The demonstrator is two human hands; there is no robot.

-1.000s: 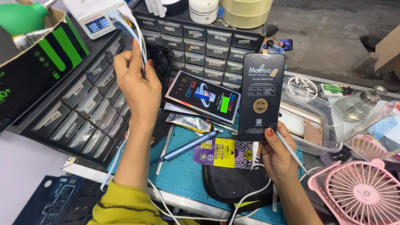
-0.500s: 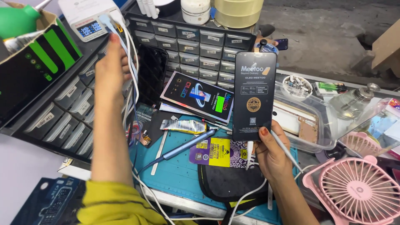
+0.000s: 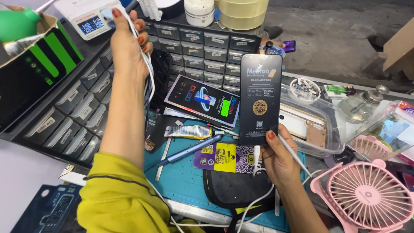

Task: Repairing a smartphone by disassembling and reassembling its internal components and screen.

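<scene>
Here the blue work mat [image 3: 189,172] is crowded, hemmed by grey plastic drawer cabinets [image 3: 202,47] behind and a pink round fan [image 3: 366,194] at right; little free room remains. The black rectangular phone screen [image 3: 260,99] stands upright, long axis vertical, above the mat. The right hand [image 3: 278,157] is closed around its lower end. The left hand [image 3: 127,43], raised, is closed on white cables [image 3: 148,73] near a white meter with blue display [image 3: 88,19]
</scene>
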